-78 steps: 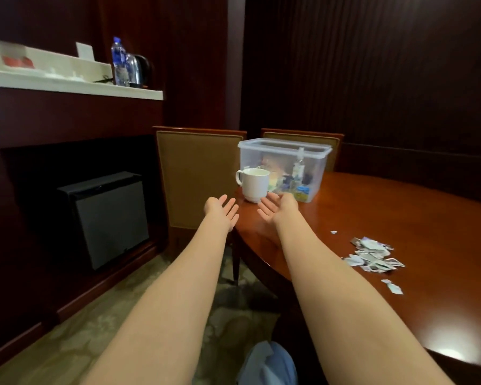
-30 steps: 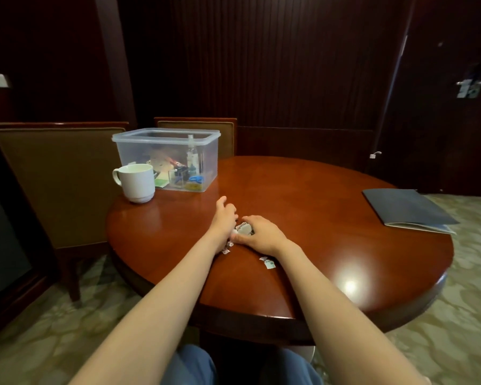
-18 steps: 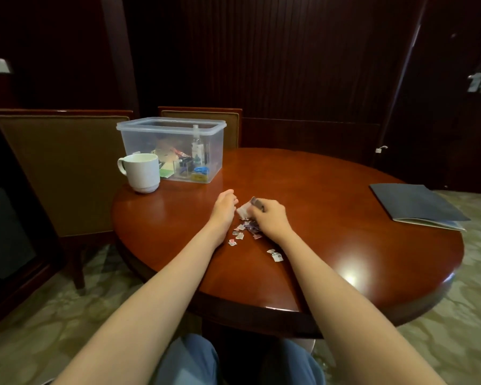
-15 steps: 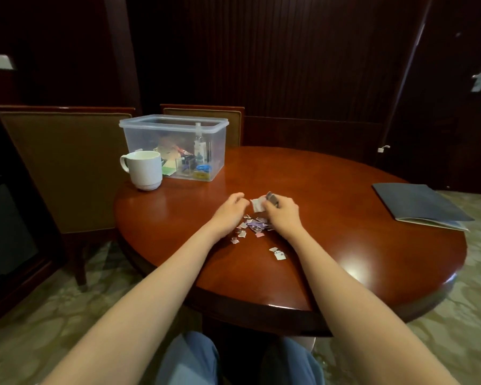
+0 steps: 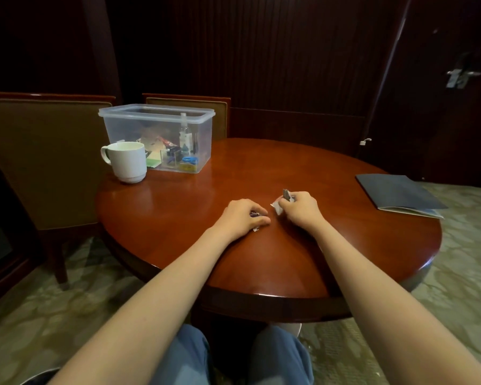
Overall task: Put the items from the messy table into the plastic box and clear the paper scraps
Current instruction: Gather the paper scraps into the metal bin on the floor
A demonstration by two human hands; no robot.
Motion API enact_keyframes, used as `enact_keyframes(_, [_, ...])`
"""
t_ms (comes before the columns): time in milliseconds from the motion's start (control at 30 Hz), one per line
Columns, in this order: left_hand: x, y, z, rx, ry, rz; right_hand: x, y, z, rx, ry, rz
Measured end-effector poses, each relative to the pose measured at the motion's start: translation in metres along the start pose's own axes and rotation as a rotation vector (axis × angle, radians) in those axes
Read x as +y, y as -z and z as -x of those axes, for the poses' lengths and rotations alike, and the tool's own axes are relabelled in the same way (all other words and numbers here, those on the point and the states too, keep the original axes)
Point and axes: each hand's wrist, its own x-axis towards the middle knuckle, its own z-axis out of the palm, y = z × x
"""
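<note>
Mid-counter [image 5: 178,218], the left hand [image 5: 240,218] cups paper scraps [image 5: 254,215] against the wood; the right hand [image 5: 299,208] is closed, pinching more scraps.

Counted on one table [image 5: 178,218]: one plastic box [image 5: 139,129], one mug [image 5: 128,163], one folder [image 5: 397,194] (two chairs [image 5: 39,162] behind).
</note>
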Motion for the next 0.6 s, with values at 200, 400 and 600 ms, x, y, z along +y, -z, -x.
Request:
enact_keyframes(200, [-0.007,0.003,0.008,0.113,0.025,-0.044,-0.013,-0.015,0.004,-0.055,0.117,0.152])
enact_keyframes(400, [-0.019,0.015,0.021,0.143,0.105,-0.078,-0.03,-0.038,0.005,0.005,0.116,0.053])
enact_keyframes(600, [-0.027,0.027,0.026,0.256,0.238,0.309,-0.034,-0.042,0.004,0.073,0.096,0.004])
